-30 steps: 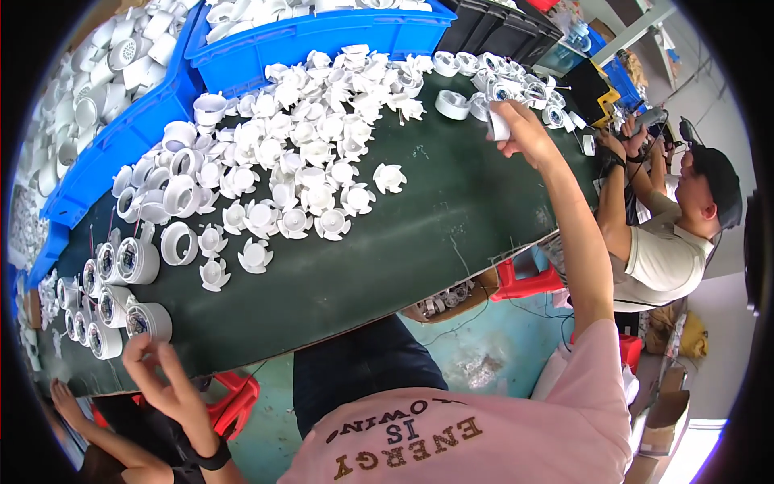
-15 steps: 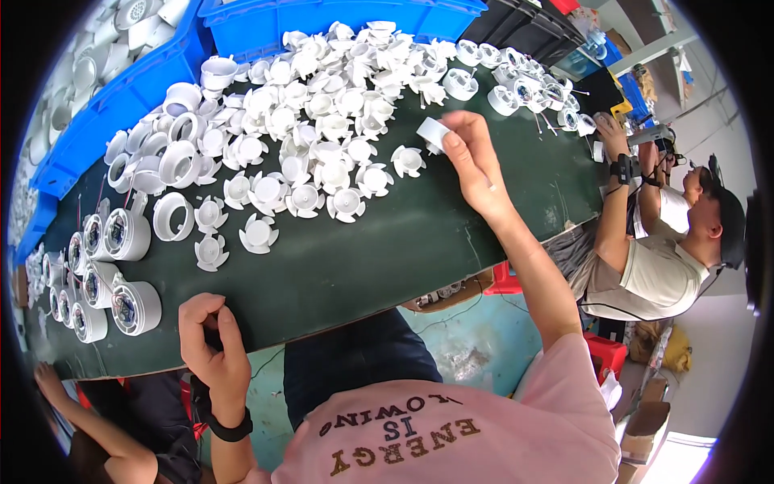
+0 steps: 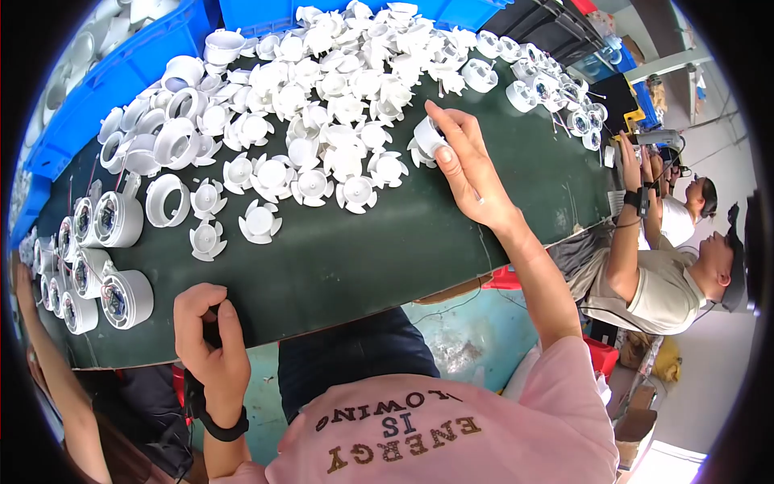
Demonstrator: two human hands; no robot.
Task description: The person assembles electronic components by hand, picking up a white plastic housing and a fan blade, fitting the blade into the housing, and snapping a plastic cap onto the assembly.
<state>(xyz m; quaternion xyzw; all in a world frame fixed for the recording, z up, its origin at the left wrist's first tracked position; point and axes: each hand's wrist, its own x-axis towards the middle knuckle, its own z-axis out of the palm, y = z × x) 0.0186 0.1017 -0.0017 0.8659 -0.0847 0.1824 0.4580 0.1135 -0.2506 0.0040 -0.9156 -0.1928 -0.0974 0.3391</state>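
Observation:
My right hand [image 3: 469, 168] grips a small white cylindrical part [image 3: 430, 135] between thumb and fingers, above the right side of the green table. Just beyond that part, partly covered by it, lies a white fan impeller [image 3: 416, 155]; whether the two touch I cannot tell. My left hand [image 3: 211, 327] rests at the table's near edge with fingers curled toward the thumb. Something dark shows in the gap between them, too shadowed to make out. A large heap of white impellers [image 3: 343, 81] spreads across the far middle, with loose impellers [image 3: 260, 222] nearer me.
White rings [image 3: 168, 202] and white round motor housings [image 3: 127, 299] stand at the left of the green table [image 3: 347, 266]. Blue bins [image 3: 121, 89] line the far side. Small wired motors [image 3: 544, 87] sit far right. Co-workers [image 3: 665, 270] are at the right; another person's arm [image 3: 60, 379] is at left.
My right hand has brought the white cylindrical part down to the lone impeller, turning it. My left hand keeps its curled pose. The co-worker's arm at the left has reached farther along the table.

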